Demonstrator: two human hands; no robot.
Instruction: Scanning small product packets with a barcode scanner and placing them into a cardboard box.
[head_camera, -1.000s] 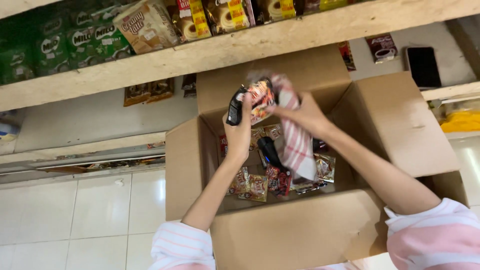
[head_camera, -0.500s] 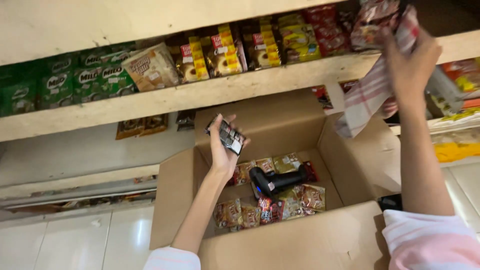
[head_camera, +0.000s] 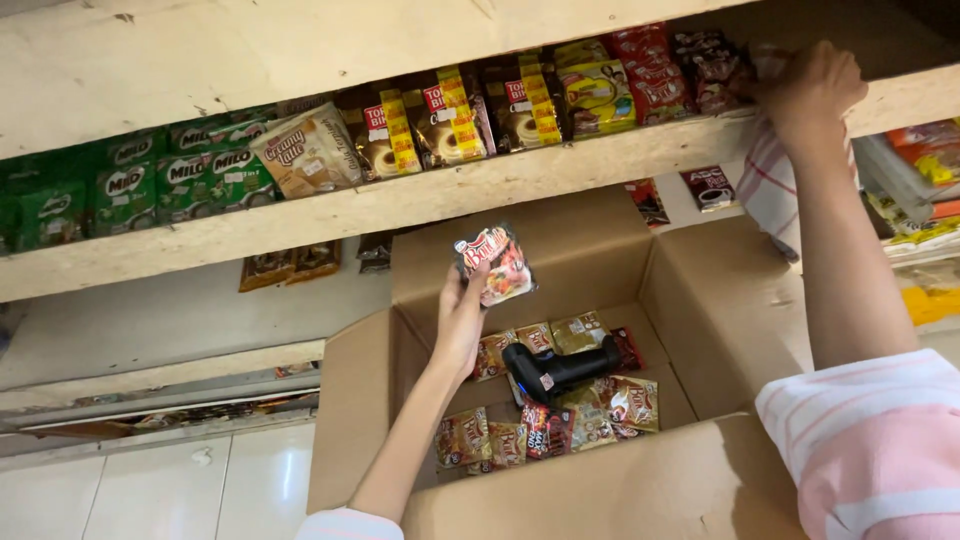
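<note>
The right hand, up from the cardboard box a second ago, now presses a striped cloth against the wooden shelf, while the left hand below pinches one red sachet above the box's black handheld device.

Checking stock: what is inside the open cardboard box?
Inside the cardboard box lie loose snack sachets and a black handheld device on top of them. The near flap and the left hand cover the rest.

Wooden shelf under sachet rows
</note>
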